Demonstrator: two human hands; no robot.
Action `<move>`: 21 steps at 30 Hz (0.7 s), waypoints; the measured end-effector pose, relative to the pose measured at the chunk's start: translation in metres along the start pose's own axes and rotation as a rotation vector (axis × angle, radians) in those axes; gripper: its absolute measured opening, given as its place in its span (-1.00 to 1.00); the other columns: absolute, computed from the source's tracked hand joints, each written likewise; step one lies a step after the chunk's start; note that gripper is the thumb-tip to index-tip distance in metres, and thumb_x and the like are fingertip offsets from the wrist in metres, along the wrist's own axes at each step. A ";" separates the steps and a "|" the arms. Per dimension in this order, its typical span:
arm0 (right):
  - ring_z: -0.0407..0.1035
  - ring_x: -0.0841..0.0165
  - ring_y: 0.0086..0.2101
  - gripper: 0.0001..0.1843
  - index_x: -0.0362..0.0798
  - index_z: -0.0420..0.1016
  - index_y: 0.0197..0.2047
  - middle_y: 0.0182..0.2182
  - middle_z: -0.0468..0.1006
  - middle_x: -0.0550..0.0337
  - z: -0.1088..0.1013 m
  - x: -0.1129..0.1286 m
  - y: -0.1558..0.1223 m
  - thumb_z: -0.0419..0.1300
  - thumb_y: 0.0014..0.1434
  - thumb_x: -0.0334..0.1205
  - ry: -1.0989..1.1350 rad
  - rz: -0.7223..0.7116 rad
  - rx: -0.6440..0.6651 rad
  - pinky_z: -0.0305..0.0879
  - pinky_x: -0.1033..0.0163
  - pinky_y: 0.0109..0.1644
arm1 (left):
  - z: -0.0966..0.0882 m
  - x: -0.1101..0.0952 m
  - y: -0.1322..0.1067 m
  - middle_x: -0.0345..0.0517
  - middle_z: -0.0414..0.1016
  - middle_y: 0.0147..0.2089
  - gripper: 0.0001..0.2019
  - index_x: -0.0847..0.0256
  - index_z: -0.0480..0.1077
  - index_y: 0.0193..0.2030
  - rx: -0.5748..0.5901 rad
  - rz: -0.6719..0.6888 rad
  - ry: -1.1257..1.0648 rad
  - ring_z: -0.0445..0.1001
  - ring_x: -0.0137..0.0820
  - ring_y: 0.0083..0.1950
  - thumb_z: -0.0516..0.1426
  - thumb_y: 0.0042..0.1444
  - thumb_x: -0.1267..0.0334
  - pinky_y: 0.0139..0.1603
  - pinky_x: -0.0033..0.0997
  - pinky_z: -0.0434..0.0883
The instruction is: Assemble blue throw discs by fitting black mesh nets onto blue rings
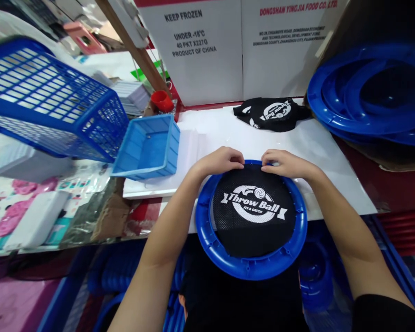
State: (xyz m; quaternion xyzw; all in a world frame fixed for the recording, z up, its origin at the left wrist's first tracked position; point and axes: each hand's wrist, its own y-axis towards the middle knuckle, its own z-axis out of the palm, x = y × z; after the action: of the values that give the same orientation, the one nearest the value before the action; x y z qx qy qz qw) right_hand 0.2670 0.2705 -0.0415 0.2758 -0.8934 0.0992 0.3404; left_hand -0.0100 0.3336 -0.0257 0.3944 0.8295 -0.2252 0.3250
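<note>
A blue plastic ring lies at the near edge of the white table, overhanging my lap. A black mesh cloth printed "Throw Ball" is spread over the ring. My left hand has its fingers curled and pinches the cloth's far edge against the ring's rim. My right hand does the same just to the right of it. The two hands nearly touch at the top of the ring.
More black printed cloths lie at the table's back. Stacked blue rings stand at the right. A small light-blue tray and a large blue basket sit at the left. White cartons wall the back. More blue rings lie below.
</note>
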 end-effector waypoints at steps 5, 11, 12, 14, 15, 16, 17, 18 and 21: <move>0.49 0.14 -0.05 -0.72 0.01 0.59 -0.19 -0.10 0.59 0.03 0.003 0.003 0.001 0.24 0.34 0.05 0.049 -0.002 -0.028 0.39 0.01 0.15 | 0.007 0.002 0.005 -0.14 0.69 -0.26 -0.85 0.21 0.62 -0.21 -0.025 0.074 -0.024 0.56 -0.38 -0.23 0.20 0.24 0.29 -0.11 -0.37 0.45; 0.51 0.15 -0.05 -0.77 0.02 0.54 -0.25 -0.11 0.63 0.06 0.014 0.000 0.011 0.25 0.33 -0.01 0.109 -0.021 -0.065 0.39 0.00 0.17 | 0.003 0.004 0.002 -0.12 0.72 -0.25 -0.87 0.22 0.66 -0.18 -0.015 0.063 -0.066 0.58 -0.38 -0.22 0.26 0.21 0.28 -0.13 -0.40 0.45; 0.51 0.15 -0.05 -0.76 0.01 0.53 -0.24 -0.11 0.63 0.06 0.014 0.000 0.011 0.24 0.33 0.00 0.117 -0.024 -0.061 0.39 0.00 0.17 | 0.001 0.004 0.001 -0.11 0.72 -0.24 -0.86 0.23 0.66 -0.16 -0.014 0.046 -0.085 0.60 -0.36 -0.22 0.28 0.20 0.27 -0.14 -0.39 0.46; 0.50 0.15 -0.06 -0.74 0.01 0.53 -0.24 -0.12 0.63 0.06 0.013 0.001 0.010 0.22 0.34 0.02 0.137 -0.023 -0.059 0.37 0.02 0.16 | -0.001 0.004 -0.001 -0.08 0.72 -0.23 -0.81 0.25 0.66 -0.11 -0.027 0.018 -0.126 0.62 -0.34 -0.21 0.34 0.14 0.28 -0.16 -0.39 0.49; 0.49 0.16 -0.08 -0.72 0.00 0.53 -0.24 -0.14 0.62 0.06 0.013 0.002 0.010 0.20 0.35 0.03 0.144 -0.014 -0.062 0.37 0.03 0.13 | -0.001 0.004 -0.002 -0.07 0.73 -0.23 -0.80 0.25 0.66 -0.11 -0.039 0.008 -0.145 0.63 -0.33 -0.21 0.35 0.11 0.29 -0.16 -0.38 0.50; 0.48 0.17 -0.10 -0.71 0.00 0.52 -0.23 -0.16 0.61 0.06 0.013 0.003 0.010 0.19 0.35 0.04 0.148 0.000 -0.068 0.37 0.04 0.10 | -0.002 0.005 -0.003 -0.07 0.73 -0.24 -0.79 0.26 0.66 -0.11 -0.047 0.001 -0.159 0.63 -0.33 -0.21 0.36 0.10 0.31 -0.15 -0.37 0.51; 0.47 0.19 -0.14 -0.70 -0.01 0.52 -0.24 -0.18 0.60 0.07 0.013 0.004 0.010 0.19 0.36 0.05 0.149 0.015 -0.074 0.36 0.05 0.07 | -0.002 0.005 -0.003 -0.06 0.73 -0.24 -0.80 0.26 0.66 -0.12 -0.049 -0.003 -0.171 0.64 -0.33 -0.21 0.36 0.09 0.33 -0.15 -0.37 0.52; 0.45 0.20 -0.17 -0.69 -0.01 0.51 -0.24 -0.20 0.58 0.07 0.013 0.005 0.010 0.18 0.36 0.05 0.150 0.030 -0.080 0.36 0.07 0.03 | -0.003 0.005 -0.004 -0.06 0.73 -0.24 -0.81 0.27 0.66 -0.13 -0.045 -0.004 -0.182 0.64 -0.33 -0.21 0.35 0.10 0.34 -0.14 -0.36 0.53; 0.41 0.24 -0.21 -0.69 -0.02 0.51 -0.26 -0.23 0.55 0.10 0.015 0.006 0.011 0.18 0.35 0.05 0.154 0.055 -0.091 0.34 0.10 0.00 | -0.005 0.005 -0.004 -0.06 0.74 -0.22 -0.85 0.27 0.66 -0.15 -0.017 -0.005 -0.212 0.65 -0.36 -0.21 0.33 0.13 0.36 -0.11 -0.35 0.55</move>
State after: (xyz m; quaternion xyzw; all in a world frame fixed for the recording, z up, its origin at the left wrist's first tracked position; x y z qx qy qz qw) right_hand 0.2493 0.2714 -0.0486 0.2269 -0.8754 0.0890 0.4175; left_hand -0.0176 0.3369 -0.0257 0.3638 0.7933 -0.2595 0.4136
